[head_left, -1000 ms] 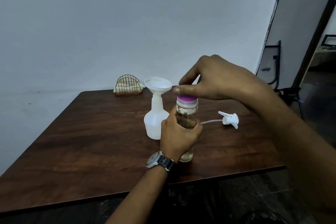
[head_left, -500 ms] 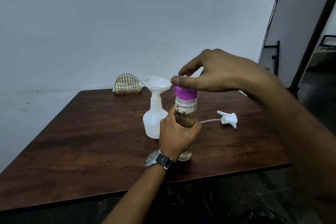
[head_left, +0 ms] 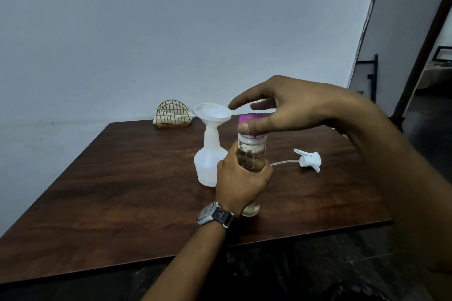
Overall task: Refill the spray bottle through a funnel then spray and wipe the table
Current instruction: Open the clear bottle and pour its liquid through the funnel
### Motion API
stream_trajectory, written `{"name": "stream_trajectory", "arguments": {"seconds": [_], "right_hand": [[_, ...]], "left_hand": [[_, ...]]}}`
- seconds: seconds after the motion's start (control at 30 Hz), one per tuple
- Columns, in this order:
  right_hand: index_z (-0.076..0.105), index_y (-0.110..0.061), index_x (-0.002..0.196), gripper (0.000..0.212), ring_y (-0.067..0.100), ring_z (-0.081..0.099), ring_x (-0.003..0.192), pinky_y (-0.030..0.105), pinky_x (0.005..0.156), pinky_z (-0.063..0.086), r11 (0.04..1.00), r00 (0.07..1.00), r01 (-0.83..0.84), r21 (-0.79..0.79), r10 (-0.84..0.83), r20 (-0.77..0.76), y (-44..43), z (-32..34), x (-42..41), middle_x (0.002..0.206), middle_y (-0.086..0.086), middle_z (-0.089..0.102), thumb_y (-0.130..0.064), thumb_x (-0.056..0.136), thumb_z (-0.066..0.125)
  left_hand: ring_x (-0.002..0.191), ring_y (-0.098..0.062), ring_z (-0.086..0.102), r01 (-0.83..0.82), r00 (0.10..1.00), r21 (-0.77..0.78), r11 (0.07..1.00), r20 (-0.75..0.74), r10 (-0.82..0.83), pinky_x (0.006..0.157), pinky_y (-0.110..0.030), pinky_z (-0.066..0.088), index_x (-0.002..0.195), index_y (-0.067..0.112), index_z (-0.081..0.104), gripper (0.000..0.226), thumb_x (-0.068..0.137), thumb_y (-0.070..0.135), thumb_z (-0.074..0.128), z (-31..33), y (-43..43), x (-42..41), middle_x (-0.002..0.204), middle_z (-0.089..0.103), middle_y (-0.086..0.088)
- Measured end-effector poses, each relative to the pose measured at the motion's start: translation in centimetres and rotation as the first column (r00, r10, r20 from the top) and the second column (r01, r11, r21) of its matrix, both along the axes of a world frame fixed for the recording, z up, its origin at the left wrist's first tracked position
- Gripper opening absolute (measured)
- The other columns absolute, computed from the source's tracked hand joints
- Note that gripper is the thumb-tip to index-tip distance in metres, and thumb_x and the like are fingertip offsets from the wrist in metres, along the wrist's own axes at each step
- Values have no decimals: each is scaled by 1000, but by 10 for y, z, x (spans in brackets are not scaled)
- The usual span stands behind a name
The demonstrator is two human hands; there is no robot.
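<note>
- Right hand (head_left: pixel 300 110): the thumb lies against the near side of the purple cap (head_left: pixel 252 118) and the fingers reach over its far side, fairly straight. I cannot tell whether they clamp it.
- Left hand (head_left: pixel 241 183): fingers wrapped round the clear bottle (head_left: pixel 252 154), which stands upright on the table (head_left: pixel 122 190).
- The spray bottle (head_left: pixel 210 166), with the funnel (head_left: pixel 212 113) in its neck, stands upright just left of and behind the clear bottle. Once uncapped, a pour would likely tip leftward.
- The spray head (head_left: pixel 309 160) lies apart to the right.
</note>
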State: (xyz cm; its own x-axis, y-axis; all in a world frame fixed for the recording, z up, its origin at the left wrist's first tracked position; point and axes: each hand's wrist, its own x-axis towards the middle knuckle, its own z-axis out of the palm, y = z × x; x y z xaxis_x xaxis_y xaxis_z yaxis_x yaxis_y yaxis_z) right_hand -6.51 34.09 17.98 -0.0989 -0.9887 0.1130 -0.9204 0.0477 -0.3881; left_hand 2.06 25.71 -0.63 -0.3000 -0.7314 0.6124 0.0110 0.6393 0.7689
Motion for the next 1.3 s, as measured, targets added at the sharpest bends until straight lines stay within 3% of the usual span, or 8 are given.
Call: {"name": "stream_trajectory", "arguments": {"seconds": [0.17, 0.37, 0.47, 0.6, 0.7, 0.83, 1.03, 1.3], "right_hand": [[79, -38, 116, 42, -3, 62, 86, 27, 74, 51, 992, 962, 102, -70, -116, -247, -7, -4, 6, 114, -17, 77, -67, 86, 70], [73, -37, 132, 53, 4, 67, 121, 28, 107, 53, 993, 987, -87, 80, 97, -131, -1, 0, -4, 128, -21, 72, -4, 91, 73], [62, -39, 142, 60, -4, 57, 131, 19, 110, 47, 998, 998, -65, 24, 64, 20, 1, -3, -2, 138, -26, 63, -40, 87, 83], [76, -41, 121, 50, -6, 66, 97, 33, 89, 55, 988, 968, 104, -114, -127, -217, -3, -3, 1, 109, -25, 74, -73, 82, 71], [78, -43, 118, 26, -5, 68, 105, 33, 94, 58, 998, 975, 24, -60, -37, -218, -6, -2, -3, 108, -28, 75, -40, 93, 77], [62, -34, 145, 61, -10, 58, 127, 13, 111, 45, 987, 989, -132, 89, 137, -54, 2, 3, -4, 139, -24, 65, 0, 94, 70], [67, -37, 137, 74, 4, 64, 105, 33, 90, 51, 986, 953, 137, -100, -158, -260, -5, 0, 6, 124, -18, 73, -80, 78, 67], [61, -47, 140, 57, 0, 62, 124, 31, 105, 52, 997, 979, -24, 68, 37, -199, 1, 2, 7, 126, -34, 63, -26, 91, 80]], "left_hand": [[65, -7, 69, 20, 1000, 18, 1000, 4, -20, 63, -21, 54, 88, 26, 61, 24, 74, 23, 81, -2, -2, 0, 73, 70, 14], [63, -6, 66, -10, 1000, 7, 1000, -7, 10, 62, -16, 49, 87, 34, 57, 29, 73, 24, 80, -1, 0, 0, 72, 67, 18], [67, -8, 68, -7, 1000, 7, 1000, 0, 7, 64, -20, 53, 87, 31, 58, 28, 73, 24, 80, -1, -1, 0, 77, 68, 16], [66, -8, 68, 7, 1000, -6, 1000, 1, -7, 63, -20, 54, 88, 26, 60, 25, 73, 23, 80, -3, -2, 0, 71, 68, 12], [65, -9, 67, 5, 1000, -9, 1000, 1, -5, 63, -20, 53, 85, 27, 58, 26, 73, 23, 80, -2, -2, 0, 76, 68, 15], [67, -8, 67, -3, 1000, -13, 1000, -9, 3, 62, -12, 48, 86, 30, 58, 28, 74, 20, 81, 1, 1, 1, 80, 67, 19], [67, -8, 69, 23, 1000, -4, 1000, -6, -23, 66, -25, 56, 91, 28, 60, 26, 75, 23, 80, -2, -1, 0, 71, 69, 13], [69, -5, 69, 5, 1000, 17, 1000, -6, -5, 67, -17, 53, 88, 36, 56, 32, 74, 21, 81, 2, 3, 2, 81, 69, 22]]}}
